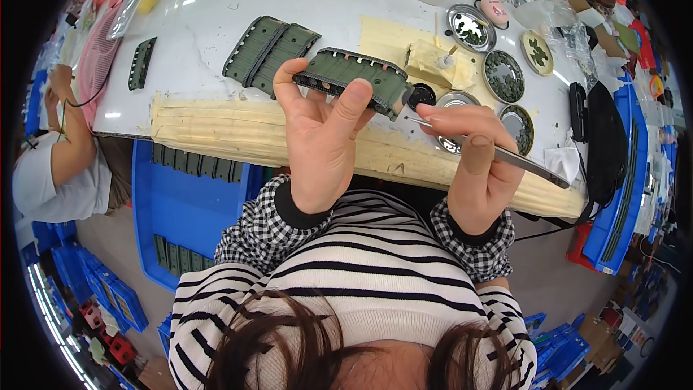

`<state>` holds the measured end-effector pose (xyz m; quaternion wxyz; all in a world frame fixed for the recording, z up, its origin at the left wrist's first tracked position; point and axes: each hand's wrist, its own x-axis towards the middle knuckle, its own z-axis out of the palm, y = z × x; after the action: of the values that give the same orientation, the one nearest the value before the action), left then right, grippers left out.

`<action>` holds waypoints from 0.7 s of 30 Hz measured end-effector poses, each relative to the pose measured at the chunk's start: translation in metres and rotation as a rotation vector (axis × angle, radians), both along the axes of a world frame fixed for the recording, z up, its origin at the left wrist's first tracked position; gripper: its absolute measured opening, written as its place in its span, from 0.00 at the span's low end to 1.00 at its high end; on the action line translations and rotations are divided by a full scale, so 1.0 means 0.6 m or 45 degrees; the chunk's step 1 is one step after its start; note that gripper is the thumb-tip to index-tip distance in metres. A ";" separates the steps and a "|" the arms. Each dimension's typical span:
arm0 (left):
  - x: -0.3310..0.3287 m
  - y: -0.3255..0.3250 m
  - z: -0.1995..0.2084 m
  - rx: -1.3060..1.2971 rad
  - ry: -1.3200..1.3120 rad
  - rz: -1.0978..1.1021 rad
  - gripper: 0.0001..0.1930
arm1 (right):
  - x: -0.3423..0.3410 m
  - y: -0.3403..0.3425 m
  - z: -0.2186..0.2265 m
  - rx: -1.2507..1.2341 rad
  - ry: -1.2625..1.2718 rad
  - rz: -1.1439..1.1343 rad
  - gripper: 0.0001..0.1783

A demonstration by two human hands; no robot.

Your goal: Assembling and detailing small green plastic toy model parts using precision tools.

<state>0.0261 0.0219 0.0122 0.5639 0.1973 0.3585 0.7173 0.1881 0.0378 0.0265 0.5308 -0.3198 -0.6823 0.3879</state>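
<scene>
My left hand (320, 133) holds up a long green moulded plastic piece (357, 74) with dark studded edges and small pale and reddish spots along its far edge. Thumb and fingers grip it from both sides. In my right hand (480, 166) are silver tweezers (530, 165), pointing left. Their tips are close to the near right end of the green piece; whether they pinch anything is too small to tell. Behind the piece, a black round pot (421, 94) stands on the table. More green pieces (268, 50) lie side by side farther left.
Round dishes of small dark green parts, such as this one (504, 76), stand at the right. A tape-covered block (444, 65) is behind my right hand. A padded strip (238, 128) lines the table's front edge. Below left is a blue crate (170, 202). Another person's arm (68, 144) shows at left.
</scene>
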 end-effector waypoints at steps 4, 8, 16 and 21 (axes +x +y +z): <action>0.002 -0.004 0.000 0.018 0.006 0.001 0.31 | -0.010 -0.001 0.002 -0.085 0.001 -0.013 0.15; 0.001 -0.005 -0.001 0.049 0.013 -0.021 0.31 | -0.011 0.000 0.001 -0.065 0.015 -0.022 0.11; 0.003 -0.005 0.000 0.083 0.008 -0.011 0.32 | -0.007 0.003 0.001 0.033 -0.069 -0.006 0.08; 0.003 -0.005 -0.005 0.106 0.019 -0.001 0.32 | -0.007 0.001 0.009 0.116 -0.147 -0.003 0.08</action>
<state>0.0278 0.0192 0.0089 0.5529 0.2259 0.3325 0.7299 0.1837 0.0382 0.0317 0.5052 -0.3180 -0.7282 0.3368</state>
